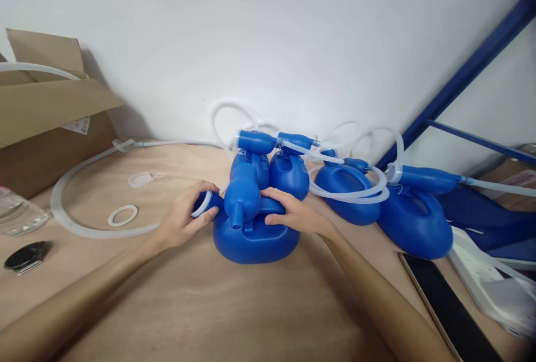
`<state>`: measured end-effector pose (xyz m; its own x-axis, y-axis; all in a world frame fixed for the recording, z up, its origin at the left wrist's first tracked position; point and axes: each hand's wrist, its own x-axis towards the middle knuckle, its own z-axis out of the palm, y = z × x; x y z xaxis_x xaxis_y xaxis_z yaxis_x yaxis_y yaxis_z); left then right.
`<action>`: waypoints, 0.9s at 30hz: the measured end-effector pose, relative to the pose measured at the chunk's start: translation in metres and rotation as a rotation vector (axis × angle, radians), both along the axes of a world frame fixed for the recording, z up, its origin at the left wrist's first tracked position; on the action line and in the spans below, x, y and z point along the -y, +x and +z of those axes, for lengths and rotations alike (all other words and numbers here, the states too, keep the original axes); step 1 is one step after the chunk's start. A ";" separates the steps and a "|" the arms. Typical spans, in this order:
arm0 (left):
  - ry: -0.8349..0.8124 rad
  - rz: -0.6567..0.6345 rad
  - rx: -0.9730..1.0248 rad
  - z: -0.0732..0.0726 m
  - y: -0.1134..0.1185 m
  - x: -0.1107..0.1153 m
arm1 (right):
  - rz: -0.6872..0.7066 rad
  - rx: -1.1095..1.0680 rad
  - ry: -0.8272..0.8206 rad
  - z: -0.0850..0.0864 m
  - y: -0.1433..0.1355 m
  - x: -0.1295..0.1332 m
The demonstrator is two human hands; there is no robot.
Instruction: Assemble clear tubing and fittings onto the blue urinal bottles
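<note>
Where it rests on the bench (234, 306), the glossy blue container (251, 239) is gripped by both hands: left hand (184, 222) clamped on its white-ringed neck (206, 205) at 9 o'clock, right hand (293, 214) closed over its handle. Its long axis runs 9-to-3.

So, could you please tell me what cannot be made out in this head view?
- Spout end of the nearest blue container: covered by the left hand.
- Its handle: hidden under the right hand.
- Label on the cardboard box: too small to read.
- Dark tablet: cut off by the bottom edge.
- Glass bottle: cut off by the left edge.
</note>
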<state>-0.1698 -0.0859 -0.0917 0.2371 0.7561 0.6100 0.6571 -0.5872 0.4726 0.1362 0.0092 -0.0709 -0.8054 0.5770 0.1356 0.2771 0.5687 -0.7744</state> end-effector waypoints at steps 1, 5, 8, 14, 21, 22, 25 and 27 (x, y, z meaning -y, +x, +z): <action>0.006 -0.017 0.006 -0.006 0.001 -0.004 | -0.018 0.010 0.019 0.000 0.001 0.001; 0.005 -0.064 0.003 -0.023 0.002 -0.015 | -0.106 0.051 0.082 -0.001 -0.004 0.004; -0.001 -0.037 0.026 -0.029 0.005 -0.014 | -0.222 0.046 0.143 -0.004 -0.011 0.008; 0.011 -0.112 -0.022 -0.020 0.008 -0.011 | -0.247 0.051 0.233 -0.009 -0.016 0.013; -0.009 -0.294 -0.210 0.000 -0.002 -0.020 | -0.222 0.104 0.189 -0.006 -0.015 0.009; -0.022 -0.321 -0.225 0.002 -0.003 -0.021 | -0.216 0.113 0.174 -0.005 -0.014 0.008; -0.090 -0.350 -0.194 0.004 -0.008 -0.019 | -0.196 0.132 0.146 -0.004 -0.013 0.005; -0.155 -0.334 -0.142 0.005 -0.011 -0.016 | -0.176 0.118 0.133 -0.004 -0.011 0.003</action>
<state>-0.1806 -0.0700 -0.0871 0.5592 0.7041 0.4377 0.5075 -0.7082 0.4907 0.1248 0.0059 -0.0748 -0.7086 0.6934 0.1306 0.4653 0.5983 -0.6524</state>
